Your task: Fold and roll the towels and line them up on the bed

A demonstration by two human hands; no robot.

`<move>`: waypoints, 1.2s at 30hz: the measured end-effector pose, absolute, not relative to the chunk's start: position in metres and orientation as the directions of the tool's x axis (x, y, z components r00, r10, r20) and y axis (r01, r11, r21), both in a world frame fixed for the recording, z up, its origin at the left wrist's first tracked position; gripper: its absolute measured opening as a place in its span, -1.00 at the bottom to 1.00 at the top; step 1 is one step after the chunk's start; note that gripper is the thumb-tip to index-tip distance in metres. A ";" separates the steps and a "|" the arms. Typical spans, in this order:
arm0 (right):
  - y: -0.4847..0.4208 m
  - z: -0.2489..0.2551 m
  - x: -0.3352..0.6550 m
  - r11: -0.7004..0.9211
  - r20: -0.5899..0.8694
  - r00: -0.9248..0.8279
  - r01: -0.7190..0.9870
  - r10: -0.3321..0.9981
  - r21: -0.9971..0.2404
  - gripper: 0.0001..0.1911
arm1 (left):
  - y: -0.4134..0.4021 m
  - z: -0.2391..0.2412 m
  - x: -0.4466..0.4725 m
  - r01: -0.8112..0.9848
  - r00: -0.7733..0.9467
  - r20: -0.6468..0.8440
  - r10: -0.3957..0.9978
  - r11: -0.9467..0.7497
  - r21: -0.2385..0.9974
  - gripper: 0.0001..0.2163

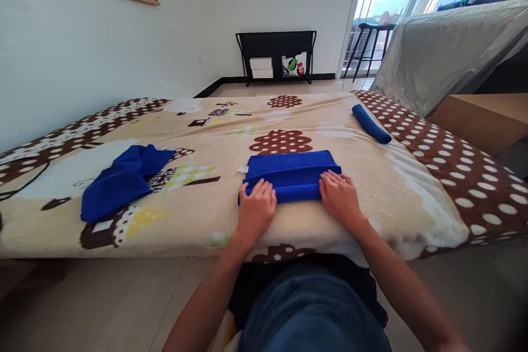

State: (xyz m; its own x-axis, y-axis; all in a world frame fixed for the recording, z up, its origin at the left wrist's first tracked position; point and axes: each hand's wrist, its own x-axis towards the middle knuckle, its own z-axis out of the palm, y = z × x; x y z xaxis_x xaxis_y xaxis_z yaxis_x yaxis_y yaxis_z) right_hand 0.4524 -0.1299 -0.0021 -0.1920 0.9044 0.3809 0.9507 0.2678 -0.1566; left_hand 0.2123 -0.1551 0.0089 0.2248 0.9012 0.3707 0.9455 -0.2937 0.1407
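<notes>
A bright blue cloth [289,161] lies in front of me on the bed, its near edge rolled or folded over into thick layers. At its left edge sticks out a small white label [243,169]. My left hand [258,206] grips the left end of the rolled part, its fingers bent over the top. On the right end, my right hand [340,198] holds the roll in the same way. Both thumbs are largely hidden. To the left lies a crumpled blue cloth [124,179], and a tightly rolled blue cloth [371,124] rests at the far right.
The bed [206,146] has a cream patterned blanket with brown polka-dot borders. Past its right side stand a cardboard box [482,121] and furniture under a plastic sheet [449,49]. A black rack [276,47] is against the far wall. A thin dark loop [25,159] shows at left.
</notes>
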 end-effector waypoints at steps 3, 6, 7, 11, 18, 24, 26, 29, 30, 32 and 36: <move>-0.126 0.002 0.416 0.430 0.312 -0.359 0.880 0.880 -0.201 -0.58 | -0.141 0.015 0.246 0.881 0.372 0.269 0.888 -0.429 0.199 -0.61; -0.116 0.002 0.410 0.419 0.286 -0.353 0.882 0.891 -0.218 -0.57 | -0.130 0.016 0.251 0.889 0.344 0.228 0.911 -0.394 0.232 -0.60; -0.113 0.001 0.417 0.384 0.290 -0.315 0.897 0.904 -0.221 -0.56 | -0.129 0.016 0.244 0.903 0.307 0.231 0.923 -0.359 0.236 -0.60; -0.112 -0.004 0.465 0.231 0.291 -0.163 0.948 0.943 -0.217 -0.56 | -0.140 0.011 0.196 0.934 0.179 0.273 0.945 -0.250 0.254 -0.60; -0.124 0.002 0.448 0.252 0.344 -0.192 0.958 0.919 -0.138 -0.58 | -0.157 0.011 0.207 0.974 0.114 0.380 0.918 -0.178 0.137 -0.61; -0.109 0.007 0.409 0.419 0.219 -0.376 0.886 0.900 -0.198 -0.59 | -0.123 0.021 0.258 0.902 0.317 0.161 0.935 -0.350 0.252 -0.59; -0.105 0.006 0.426 0.339 0.224 -0.294 0.920 0.929 -0.198 -0.56 | -0.120 0.019 0.246 0.908 0.277 0.173 0.945 -0.316 0.273 -0.60; -0.107 0.001 0.464 0.221 0.237 -0.173 0.956 0.956 -0.195 -0.57 | -0.131 0.015 0.212 0.934 0.158 0.219 0.963 -0.218 0.284 -0.61; -0.109 -0.001 0.475 0.190 0.247 -0.142 0.964 0.959 -0.186 -0.57 | -0.138 0.014 0.201 0.946 0.116 0.243 0.963 -0.181 0.268 -0.61; -0.115 -0.004 0.486 0.140 0.277 -0.093 0.978 0.956 -0.155 -0.56 | -0.152 0.012 0.187 0.972 0.048 0.311 0.949 -0.116 0.206 -0.62; -0.124 -0.003 0.468 0.107 0.361 -0.061 0.988 0.931 -0.109 -0.56 | -0.162 0.014 0.197 0.994 0.012 0.402 0.916 -0.054 0.094 -0.63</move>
State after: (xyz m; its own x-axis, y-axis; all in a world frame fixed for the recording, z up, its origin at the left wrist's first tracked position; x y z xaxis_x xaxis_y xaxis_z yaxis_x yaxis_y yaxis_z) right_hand 0.4679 -0.1243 -0.0031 -0.0612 0.9307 0.3607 0.9883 0.1070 -0.1085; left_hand 0.1974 -0.1620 0.0140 0.0118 0.9157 0.4017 0.9942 -0.0538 0.0935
